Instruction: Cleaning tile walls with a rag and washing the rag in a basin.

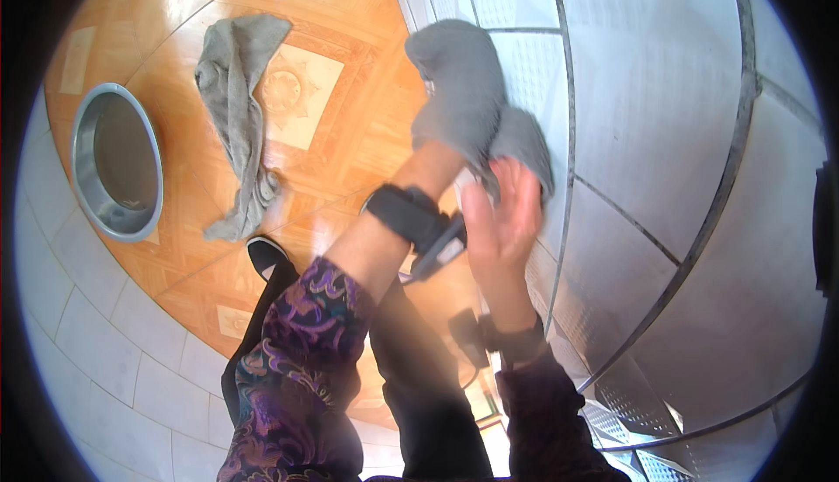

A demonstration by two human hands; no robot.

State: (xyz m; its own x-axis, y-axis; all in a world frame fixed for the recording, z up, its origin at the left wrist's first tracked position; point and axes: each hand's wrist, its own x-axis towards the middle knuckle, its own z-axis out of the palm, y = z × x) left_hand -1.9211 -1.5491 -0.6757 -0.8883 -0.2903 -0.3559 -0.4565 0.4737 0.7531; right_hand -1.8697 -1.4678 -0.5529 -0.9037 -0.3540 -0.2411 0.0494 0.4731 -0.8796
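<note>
A bunched grey cloth [462, 82] is against the white tiled wall [531, 75], slightly blurred. My left hand [440, 162] reaches into it; the cloth covers the fingers and only the wrist end shows. Close by on the right, my right hand [503, 220] has its fingers at the cloth's lower fold, palm partly towards me, fingertips partly hidden by the fabric. Black straps with small devices circle both wrists, the left one [406, 213] over bare skin below a patterned sleeve [308, 351].
A second grey cloth [233, 108] lies crumpled on the orange patterned floor tiles [354, 16]. Left of it stands a metal basin [80, 167] holding murky water. My dark shoe [265, 256] and trouser legs are below. White tiles [98, 331] border the floor at lower left.
</note>
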